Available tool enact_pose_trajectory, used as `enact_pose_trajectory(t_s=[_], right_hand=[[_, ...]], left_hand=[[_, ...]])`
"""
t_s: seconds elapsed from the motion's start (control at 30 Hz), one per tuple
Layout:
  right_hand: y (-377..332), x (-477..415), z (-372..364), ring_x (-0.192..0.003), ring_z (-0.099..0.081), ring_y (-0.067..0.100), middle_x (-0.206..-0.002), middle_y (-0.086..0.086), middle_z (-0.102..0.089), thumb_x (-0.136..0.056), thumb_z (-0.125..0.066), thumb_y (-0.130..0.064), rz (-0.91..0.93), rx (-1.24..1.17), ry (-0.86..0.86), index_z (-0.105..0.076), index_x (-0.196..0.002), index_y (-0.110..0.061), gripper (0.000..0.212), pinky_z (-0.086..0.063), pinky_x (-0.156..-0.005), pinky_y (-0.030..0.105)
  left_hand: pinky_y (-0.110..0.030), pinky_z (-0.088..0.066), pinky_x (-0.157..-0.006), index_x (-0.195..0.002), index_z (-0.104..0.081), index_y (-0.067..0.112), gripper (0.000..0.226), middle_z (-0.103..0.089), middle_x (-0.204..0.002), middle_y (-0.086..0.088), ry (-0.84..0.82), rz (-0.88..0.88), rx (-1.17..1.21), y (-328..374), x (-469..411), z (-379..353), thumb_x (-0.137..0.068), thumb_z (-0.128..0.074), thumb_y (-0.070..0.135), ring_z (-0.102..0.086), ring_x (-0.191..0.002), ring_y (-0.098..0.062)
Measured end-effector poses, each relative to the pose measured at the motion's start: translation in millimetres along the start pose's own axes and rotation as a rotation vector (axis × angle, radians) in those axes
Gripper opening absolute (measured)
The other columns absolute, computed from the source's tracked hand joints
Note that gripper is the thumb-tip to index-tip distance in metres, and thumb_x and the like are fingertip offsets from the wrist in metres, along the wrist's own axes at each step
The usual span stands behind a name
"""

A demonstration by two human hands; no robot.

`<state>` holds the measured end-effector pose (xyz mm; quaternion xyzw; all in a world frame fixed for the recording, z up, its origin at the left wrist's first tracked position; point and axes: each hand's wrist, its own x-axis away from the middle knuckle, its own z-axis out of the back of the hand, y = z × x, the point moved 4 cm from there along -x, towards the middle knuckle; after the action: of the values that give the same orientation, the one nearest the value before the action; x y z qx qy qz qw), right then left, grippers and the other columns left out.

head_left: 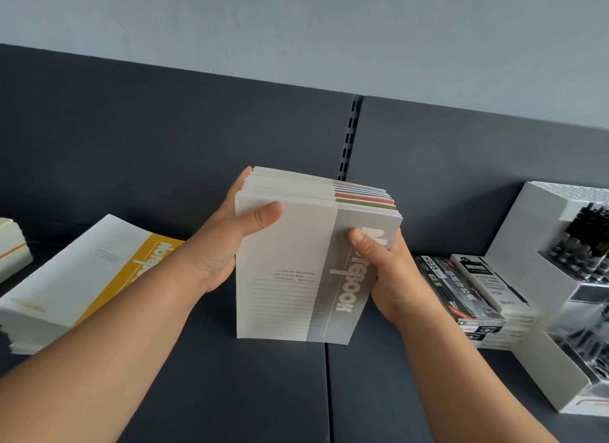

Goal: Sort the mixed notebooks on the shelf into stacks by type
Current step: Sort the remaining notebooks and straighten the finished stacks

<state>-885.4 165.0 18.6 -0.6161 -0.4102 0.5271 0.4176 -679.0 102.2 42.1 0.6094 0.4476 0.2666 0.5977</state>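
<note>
Two bare forearms (108, 343) reach in from the bottom edge, over the dark grey shelf (230, 393).

Left hand (224, 254): clasps the left side of a bundle of notebooks (296, 195). Thumb pressed flat on the front cover, fingers wrapped behind, one fingertip just showing past the top left corner.

Right hand (392, 278): grips the right side of the same bundle. Thumb laid on the front cover's grey band, fingers curled round the back and out of sight.

Bundle stands on end at centre frame, front cover facing the camera, top leaning away. Lower edge sits at shelf level; contact with the shelf cannot be confirmed. Front notebook (286, 278) is white with ruled lines and a grey band lettered "Notebook". Covers behind it fan out at the top, showing green, red and blue bands.

Left of the bundle, apart from it: a flat yellow-banded stack (82, 278) of notebooks. Beyond that, at the frame edge, part of a cream stack (13, 245) with an orange line.

Right side: black-and-white boxes (461, 294) piled just beside a white display stand (534, 245) holding black pens.

Behind: dark back panel (164, 129), slotted upright (349, 139), pale wall (296, 21) above.
</note>
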Motion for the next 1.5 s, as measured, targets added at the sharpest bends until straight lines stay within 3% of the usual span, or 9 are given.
enact_pose_trajectory(t_s=[0.17,0.37,0.47,0.63,0.77,0.83,0.97,1.13,1.5], right_hand=[[-11,-7,3,-0.121,-0.061,0.022,-0.135,-0.001,-0.062,-0.059,-0.081,-0.045,0.008,0.008,0.116,-0.033,-0.148,-0.030,0.102,-0.047,-0.104,0.052],[-36,-14,3,-0.117,-0.062,0.011,-0.137,-0.007,-0.057,-0.080,-0.061,-0.063,0.005,0.059,0.283,-0.045,-0.141,-0.034,0.069,-0.052,-0.096,0.039],[-38,-20,7,-0.102,-0.068,0.014,-0.129,-0.004,-0.063,-0.098,-0.050,-0.038,-0.061,0.138,0.278,-0.051,-0.138,-0.031,0.041,-0.057,-0.079,0.033],[-39,-22,13,-0.063,-0.070,0.001,-0.105,-0.014,-0.065,-0.100,-0.043,-0.026,-0.139,0.204,0.254,-0.041,-0.146,-0.034,0.047,-0.052,-0.050,0.018],[-34,-18,2,-0.087,-0.073,0.009,-0.120,-0.010,-0.066,-0.091,-0.051,-0.054,-0.224,0.059,0.183,-0.045,-0.134,-0.047,0.044,-0.059,-0.074,0.033],[-25,-14,0,-0.126,-0.057,0.018,-0.143,-0.011,-0.053,-0.062,-0.060,-0.087,-0.260,0.008,0.164,-0.042,-0.141,-0.046,0.091,-0.046,-0.103,0.052],[-16,-5,-1,-0.139,-0.042,0.019,-0.153,-0.011,-0.040,-0.046,-0.062,-0.094,-0.083,-0.057,0.150,-0.024,-0.148,-0.051,0.117,-0.032,-0.114,0.055],[-2,5,-2,-0.128,-0.055,0.029,-0.140,0.007,-0.057,-0.065,-0.082,-0.056,0.008,0.017,-0.042,-0.029,-0.149,-0.022,0.105,-0.042,-0.106,0.055],[30,14,5,-0.123,-0.058,0.035,-0.131,0.015,-0.062,-0.051,-0.091,-0.028,-0.181,-0.035,-0.117,-0.042,-0.141,-0.012,0.104,-0.046,-0.104,0.052]], left_hand=[[-0.023,-0.046,-0.084,-0.149,-0.029,0.039,0.100,-0.044,-0.146,0.014,0.108,-0.035,-0.005,17,-2,-5,-0.061,-0.077,0.051,-0.056,-0.113,0.000],[-0.016,-0.034,-0.095,-0.140,-0.050,0.032,0.047,-0.050,-0.139,0.017,0.168,-0.077,-0.207,38,-8,-8,-0.095,-0.056,0.039,-0.044,-0.131,-0.003],[-0.015,-0.027,-0.095,-0.144,-0.046,0.030,0.046,-0.044,-0.145,0.017,0.160,-0.041,-0.337,37,-9,1,-0.098,-0.052,0.031,-0.037,-0.136,-0.004],[-0.024,-0.020,-0.108,-0.154,-0.027,0.027,0.058,-0.026,-0.158,0.014,0.129,0.003,-0.464,39,-11,2,-0.100,-0.047,0.034,-0.025,-0.145,-0.008],[-0.029,-0.016,-0.114,-0.154,-0.019,0.033,0.074,-0.023,-0.159,0.015,0.095,0.045,-0.330,36,-7,-2,-0.092,-0.056,0.048,-0.023,-0.145,-0.008],[-0.033,-0.022,-0.116,-0.155,-0.011,0.038,0.108,-0.023,-0.158,0.015,0.074,0.071,-0.185,33,-3,-3,-0.069,-0.071,0.066,-0.030,-0.142,-0.009],[-0.028,-0.046,-0.083,-0.154,-0.009,0.041,0.158,-0.047,-0.127,0.026,0.029,0.057,0.012,22,7,-8,-0.019,-0.088,0.067,-0.056,-0.109,0.000],[-0.031,-0.052,-0.084,-0.132,-0.051,0.026,0.085,-0.071,-0.114,0.007,-0.064,0.087,-0.023,4,10,-1,-0.051,-0.077,0.020,-0.065,-0.110,-0.018],[-0.040,-0.048,-0.090,-0.131,-0.054,0.014,0.074,-0.067,-0.123,-0.012,-0.028,0.268,-0.059,-35,24,5,-0.058,-0.052,0.004,-0.059,-0.117,-0.031]])
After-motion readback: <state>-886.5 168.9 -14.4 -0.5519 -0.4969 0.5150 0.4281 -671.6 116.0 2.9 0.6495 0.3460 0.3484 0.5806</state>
